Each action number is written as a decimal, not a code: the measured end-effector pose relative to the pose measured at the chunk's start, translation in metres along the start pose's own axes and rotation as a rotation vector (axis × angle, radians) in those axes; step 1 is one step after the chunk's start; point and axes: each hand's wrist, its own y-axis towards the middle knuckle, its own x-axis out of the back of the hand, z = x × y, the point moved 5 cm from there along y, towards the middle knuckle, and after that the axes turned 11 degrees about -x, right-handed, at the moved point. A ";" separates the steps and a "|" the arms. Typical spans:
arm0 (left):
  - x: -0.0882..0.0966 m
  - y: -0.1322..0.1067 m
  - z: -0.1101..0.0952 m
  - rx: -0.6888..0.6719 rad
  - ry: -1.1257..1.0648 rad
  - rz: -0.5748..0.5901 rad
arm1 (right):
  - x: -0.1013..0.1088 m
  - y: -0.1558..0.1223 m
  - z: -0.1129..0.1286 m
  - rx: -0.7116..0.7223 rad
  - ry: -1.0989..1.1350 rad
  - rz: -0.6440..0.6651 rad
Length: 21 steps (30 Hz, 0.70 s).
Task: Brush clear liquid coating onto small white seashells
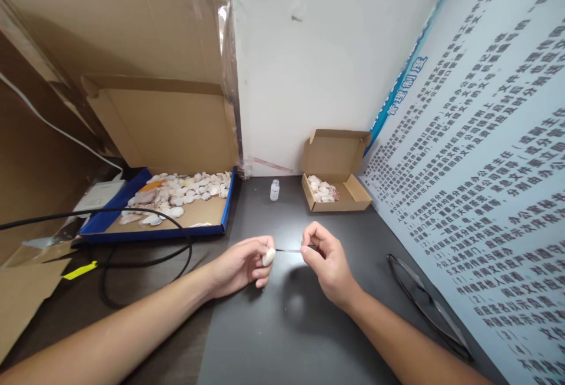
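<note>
A small white shell (268,256) is pinched between the thumb and fingers of my left hand (242,266), held above the dark table. My right hand (325,262) pinches a thin, light stick (289,250) with a dark tip, level and pointing left. Its tip reaches the shell's edge; whether they touch I cannot tell. Behind my hands a small glass bottle (275,190) with a white label stands upright. At the left, a blue-edged cardboard box (207,218) with its lid up contains many shells (189,188). A smaller open carton (356,194) holds more shells (322,189).
Black cable (190,249) loops over the table at the left, beside a yellow strip (80,270). Eyeglasses (426,302) lie at the right, below a printed board (477,155). A white device (97,194) with a cord sits behind the cable.
</note>
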 end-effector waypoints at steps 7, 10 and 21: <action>0.000 0.000 -0.001 -0.005 0.012 -0.009 | -0.007 -0.001 -0.003 -0.015 -0.110 0.059; -0.001 0.000 -0.001 0.001 0.004 -0.009 | -0.007 -0.001 -0.001 -0.007 -0.088 0.052; 0.000 -0.001 -0.001 -0.003 -0.005 -0.010 | -0.008 -0.001 -0.005 -0.052 -0.022 0.088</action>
